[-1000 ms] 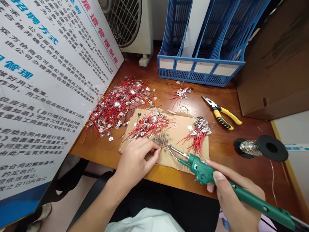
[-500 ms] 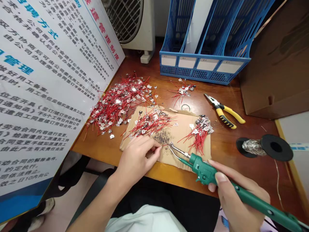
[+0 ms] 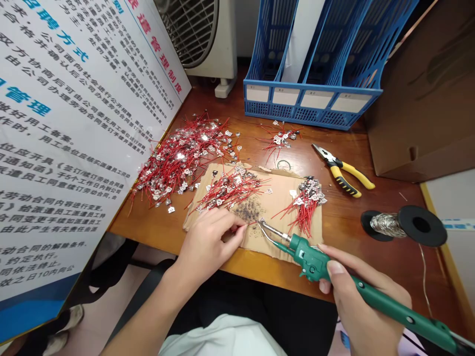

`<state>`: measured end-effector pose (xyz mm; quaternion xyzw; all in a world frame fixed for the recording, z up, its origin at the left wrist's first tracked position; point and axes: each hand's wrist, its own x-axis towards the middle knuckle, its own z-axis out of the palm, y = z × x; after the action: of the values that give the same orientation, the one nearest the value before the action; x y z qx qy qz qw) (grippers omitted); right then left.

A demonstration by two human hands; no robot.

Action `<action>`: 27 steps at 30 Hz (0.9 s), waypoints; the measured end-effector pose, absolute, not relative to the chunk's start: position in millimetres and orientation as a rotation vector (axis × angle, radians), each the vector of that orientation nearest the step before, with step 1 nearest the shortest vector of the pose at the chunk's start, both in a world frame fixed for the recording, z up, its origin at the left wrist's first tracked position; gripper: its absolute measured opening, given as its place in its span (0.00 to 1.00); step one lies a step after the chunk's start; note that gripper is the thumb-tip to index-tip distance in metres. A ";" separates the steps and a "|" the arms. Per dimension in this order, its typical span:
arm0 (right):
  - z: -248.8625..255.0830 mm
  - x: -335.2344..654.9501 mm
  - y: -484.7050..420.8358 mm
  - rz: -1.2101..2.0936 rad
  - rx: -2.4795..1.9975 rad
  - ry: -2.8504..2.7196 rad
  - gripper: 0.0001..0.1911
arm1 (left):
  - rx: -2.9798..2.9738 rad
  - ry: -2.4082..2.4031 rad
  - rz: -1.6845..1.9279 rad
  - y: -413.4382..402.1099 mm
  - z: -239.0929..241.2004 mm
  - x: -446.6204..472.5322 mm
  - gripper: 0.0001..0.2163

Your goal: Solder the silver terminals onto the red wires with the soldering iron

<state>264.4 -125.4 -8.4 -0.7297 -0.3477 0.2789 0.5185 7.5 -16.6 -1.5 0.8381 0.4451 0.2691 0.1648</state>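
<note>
My right hand (image 3: 365,291) is wrapped round a green soldering iron (image 3: 309,259) that has a solder-feed tube beside its metal tip. Over the scorched part of a cardboard sheet (image 3: 274,243), the tip meets the end of a short red wire (image 3: 253,223). Pinched between thumb and forefinger, that wire's other end is in my left hand (image 3: 211,237). A small metal piece seems to be at the tip, too small to make out. Behind my left hand lies a bunch of red wires with metal tabs (image 3: 233,188); a second bunch (image 3: 308,205) lies right of the tip.
A large heap of tabbed red wires (image 3: 181,158) spreads at left, a small cluster (image 3: 280,138) behind. Yellow-black pliers (image 3: 343,170) and a solder spool (image 3: 404,226) lie at right. A blue file rack (image 3: 311,101), brown box (image 3: 426,99) and printed board (image 3: 74,148) border the table.
The whole view has shifted very slightly. Both hands, the soldering iron and the red wire keep nearly the same positions.
</note>
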 end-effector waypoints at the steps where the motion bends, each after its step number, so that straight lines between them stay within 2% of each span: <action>1: -8.0 264.2 -125.3 0.667 -1.752 -0.835 0.08 | 2.391 1.267 0.767 -16.5 -1.2 7.5 0.07; 21: -7.2 262.3 -127.3 0.633 -1.729 -0.849 0.07 | 2.392 1.331 0.786 -18.6 -4.7 9.2 0.08; 27: -9.7 264.3 -128.9 0.637 -1.748 -0.854 0.10 | 2.391 1.334 0.788 -19.5 -6.2 9.4 0.07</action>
<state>264.3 -128.9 -9.7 -0.7290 -0.3564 0.2658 0.5204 9.4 -19.5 -6.2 0.8302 0.4633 0.2736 0.1457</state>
